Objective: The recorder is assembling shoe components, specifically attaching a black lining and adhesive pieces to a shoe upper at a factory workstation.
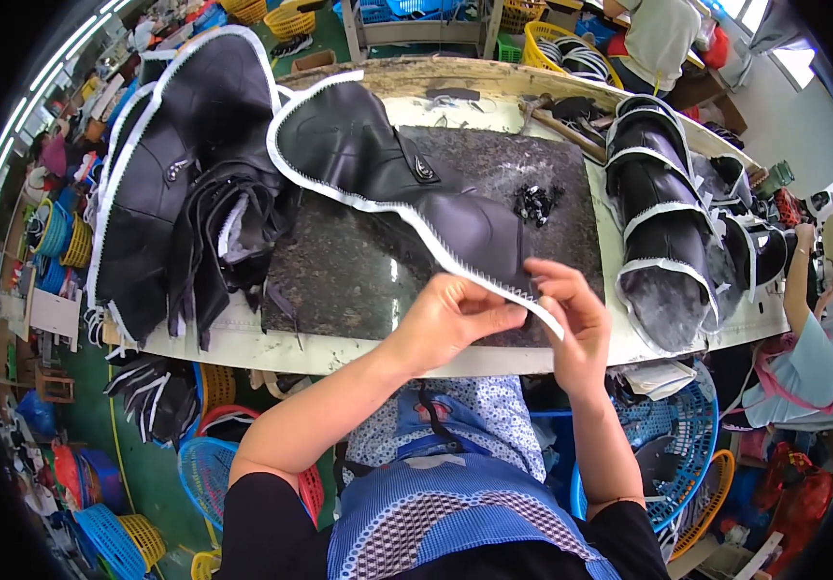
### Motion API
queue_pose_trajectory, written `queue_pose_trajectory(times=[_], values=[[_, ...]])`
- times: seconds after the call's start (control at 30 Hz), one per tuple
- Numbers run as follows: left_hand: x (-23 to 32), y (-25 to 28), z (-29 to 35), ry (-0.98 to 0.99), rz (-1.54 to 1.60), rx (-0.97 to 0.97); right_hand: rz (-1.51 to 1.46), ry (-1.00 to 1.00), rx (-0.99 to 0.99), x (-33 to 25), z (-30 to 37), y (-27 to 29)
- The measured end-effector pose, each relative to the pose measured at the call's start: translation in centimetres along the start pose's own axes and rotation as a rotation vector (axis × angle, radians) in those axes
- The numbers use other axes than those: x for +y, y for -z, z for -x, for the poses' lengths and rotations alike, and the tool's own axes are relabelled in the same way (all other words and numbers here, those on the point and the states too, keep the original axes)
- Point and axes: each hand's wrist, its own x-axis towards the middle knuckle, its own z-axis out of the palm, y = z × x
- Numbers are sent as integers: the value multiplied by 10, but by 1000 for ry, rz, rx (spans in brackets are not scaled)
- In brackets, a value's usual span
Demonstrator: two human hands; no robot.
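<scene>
A black leather-like boot upper [470, 227] edged with white zipper tape lies across the dark work board, its zipper end reaching toward me. My left hand [460, 324] pinches the white zipper tape a little short of its end. Close by, my right hand [573, 319] has its fingers closed around the tape's end; whether a small part sits in those fingers is hidden. Small shiny black pieces, perhaps zipper sliders [536, 205], lie in a heap on the board beyond my right hand.
The dark board [325, 290] rests on a pale worktable [243, 333]. More zipper-edged uppers [136, 213] pile up at the left, and nested ones [663, 222] stand at the right. A wooden-handled tool [571, 135] lies at the back. Co-workers [808, 358] are at the right and far side.
</scene>
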Motion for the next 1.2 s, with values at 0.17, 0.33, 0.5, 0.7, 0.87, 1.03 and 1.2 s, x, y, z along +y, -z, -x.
queue_pose_trajectory(times=[0.17,0.33,0.5,0.7,0.87,1.03,1.2], values=[[141,-4,-21,-536,-135,-26,16,-186,26,18,-33,8],[249,-47,-24,-768,-148,-327,-234,-305,-146,55,-62,-30],[240,-33,-37,-940,-27,151,-1156,-430,-144,70,-69,-50],[135,52,-28,-761,-725,711,-137,-169,101,10,-68,-7],[49,10,-30,-569,-595,182,688,386,-207,-14,-51,4],[37,17,-42,-439,-716,184,898,705,-76,-9,-61,28],[-21,31,-55,-663,-677,385,1087,760,179,28,-47,19]])
